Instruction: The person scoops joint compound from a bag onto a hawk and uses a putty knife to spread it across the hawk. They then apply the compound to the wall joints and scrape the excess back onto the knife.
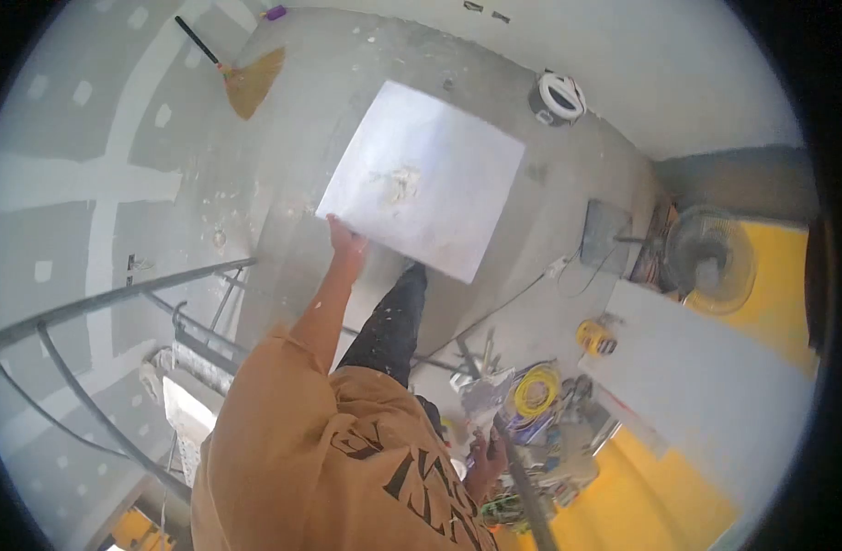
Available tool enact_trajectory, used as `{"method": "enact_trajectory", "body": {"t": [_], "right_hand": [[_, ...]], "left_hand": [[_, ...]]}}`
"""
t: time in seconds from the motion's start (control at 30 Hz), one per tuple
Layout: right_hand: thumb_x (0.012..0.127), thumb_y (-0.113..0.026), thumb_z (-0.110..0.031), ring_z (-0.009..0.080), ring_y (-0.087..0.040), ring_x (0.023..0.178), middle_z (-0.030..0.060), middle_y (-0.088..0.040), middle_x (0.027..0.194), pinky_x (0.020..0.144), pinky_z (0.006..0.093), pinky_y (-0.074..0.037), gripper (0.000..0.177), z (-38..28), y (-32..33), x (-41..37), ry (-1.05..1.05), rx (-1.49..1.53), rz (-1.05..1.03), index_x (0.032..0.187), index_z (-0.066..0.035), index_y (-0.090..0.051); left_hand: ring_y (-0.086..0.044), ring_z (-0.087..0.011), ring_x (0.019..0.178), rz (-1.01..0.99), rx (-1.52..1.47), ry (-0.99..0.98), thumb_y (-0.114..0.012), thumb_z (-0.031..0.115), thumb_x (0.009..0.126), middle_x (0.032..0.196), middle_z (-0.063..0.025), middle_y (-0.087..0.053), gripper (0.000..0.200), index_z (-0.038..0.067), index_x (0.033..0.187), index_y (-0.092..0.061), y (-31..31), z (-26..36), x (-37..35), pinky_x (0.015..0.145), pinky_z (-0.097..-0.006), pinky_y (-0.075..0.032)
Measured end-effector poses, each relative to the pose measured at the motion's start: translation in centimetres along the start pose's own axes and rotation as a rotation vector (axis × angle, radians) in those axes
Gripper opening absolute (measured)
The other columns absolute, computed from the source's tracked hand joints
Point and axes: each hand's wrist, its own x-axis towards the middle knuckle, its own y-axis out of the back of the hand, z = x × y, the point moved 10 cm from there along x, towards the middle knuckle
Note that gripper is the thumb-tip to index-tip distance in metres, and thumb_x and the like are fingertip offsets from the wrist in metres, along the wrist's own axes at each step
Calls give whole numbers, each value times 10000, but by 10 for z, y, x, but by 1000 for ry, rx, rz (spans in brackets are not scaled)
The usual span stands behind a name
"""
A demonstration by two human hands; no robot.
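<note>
My left hand [346,239] grips the near-left corner of a square white panel [457,174]. The panel is held flat out in front of me, with a rough, stained patch near its middle. Down at my right side, my right hand [485,464] is closed at a grey metal bar [524,482]; its fingers are small and partly hidden in this view. Below it lie a coil of yellow cable [536,390] and a clutter of tools [559,441].
Metal scaffold rails [118,298] stand at left. A broom [253,83] lies by the wall. A bucket [557,99] stands at the far wall. At right are a fan [710,257], a white board [706,367], a yellow tool [596,338] and a cable [494,312] on the floor.
</note>
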Motion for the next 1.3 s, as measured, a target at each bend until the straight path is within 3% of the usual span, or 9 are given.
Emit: {"method": "enact_trajectory", "body": {"t": [0.1,0.23,0.33,0.53,0.63,0.8,1.03,1.17,1.3], "right_hand": [[923,-587,-68,89,-526,790,44,-616,932,672,236,-430,407,-60,-38,54,-208,38,48,1313,39,-556],[929,-587,-57,121,-550,837,47,-613,996,707,270,-427,354,-157,-81,119,-48,282,20,1270,26,-536],[915,-564,-8,111,-549,855,46,-587,1038,708,243,-434,406,-224,-113,175,194,379,-185,1313,10,-488],[839,-652,27,120,-551,858,61,-565,1097,711,256,-458,509,-370,-217,243,291,202,-485,1299,-40,-444],[853,-664,30,83,-516,662,31,-568,908,525,238,-410,442,-428,-278,265,307,-183,-453,1248,-24,-472],[854,-681,31,67,-480,622,6,-537,813,509,227,-379,467,-529,-448,312,529,-284,-676,1268,3,-466],[908,-667,-89,105,-491,742,87,-578,989,591,252,-414,435,-663,-761,291,813,-511,-874,1280,53,-492],[914,-670,-121,131,-541,812,123,-599,1060,635,285,-447,414,-700,-950,173,1089,-556,-1134,1250,68,-522],[910,-691,-237,289,-590,1005,197,-612,1164,858,400,-460,515,-689,-1093,34,1447,-682,-1325,1270,91,-522]], "left_hand": [[-371,-306,1394,117,40,-18,-323,526,1035,1539,-111,-365,656,74,1510,-304,-51,23,19,1168,-437,-284],[-371,-323,1392,288,38,25,-314,525,1037,1524,-137,-373,654,71,1507,-291,-94,75,26,1166,-479,-296],[-371,-323,1392,141,-49,-81,-324,494,1045,1518,-145,-378,622,72,1501,-298,-103,114,55,1170,-488,-297],[-405,-315,1369,226,-204,-222,-361,411,1060,1503,-149,-393,556,26,1460,-338,-152,220,47,1168,-463,-311],[-414,-307,1364,212,-313,-311,-359,416,1060,1493,-152,-410,570,-2,1447,-347,-179,274,28,1172,-442,-305],[-438,-291,1349,187,-433,-408,-351,425,1060,1468,-152,-445,583,-11,1447,-347,-150,342,35,1165,-423,-318],[-430,-292,1350,524,-567,-746,-404,455,1042,1463,-150,-452,632,-24,1452,-344,-76,442,11,1154,-417,-316],[-372,-283,1386,979,-429,-880,-459,532,1004,1478,-147,-437,730,-22,1463,-335,-18,495,-32,1147,-421,-289],[-336,-297,1398,954,-629,-932,-475,585,973,1501,-159,-403,770,26,1482,-332,27,520,-19,1149,-459,-261]]}}
